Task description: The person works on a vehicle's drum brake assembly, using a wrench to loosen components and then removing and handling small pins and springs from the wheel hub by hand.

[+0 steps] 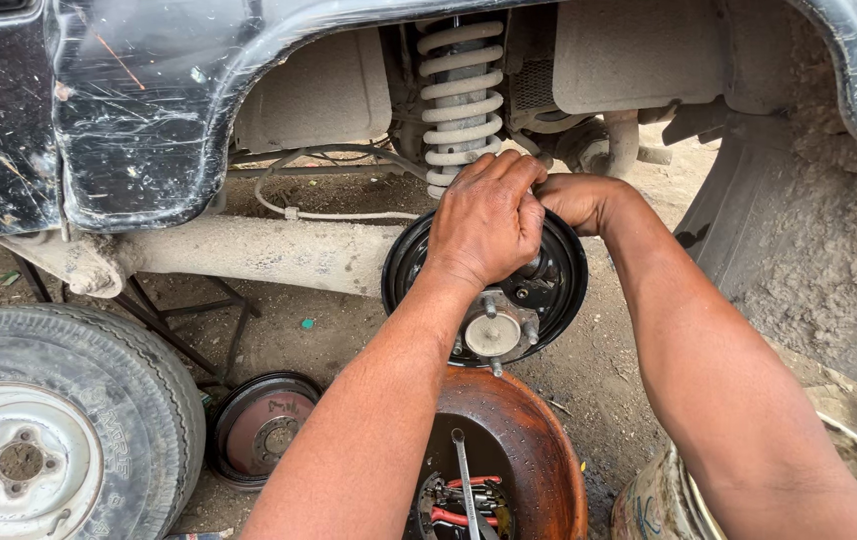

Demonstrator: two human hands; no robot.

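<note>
Pressing left hand (pixel 486 222) and right hand (pixel 576 200), fingers curled, grip unclear, against upper black brake backing plate (pixel 558 300)

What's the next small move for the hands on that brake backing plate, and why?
Probably keep both hands at the top edge and finish seating whatever sits there before letting go. The left hand covers the upper part of the black backing plate and the right hand presses in beside it; the part under them is hidden. The hub below is bare, and the rusty drum lies on the ground holding loose parts.
</note>
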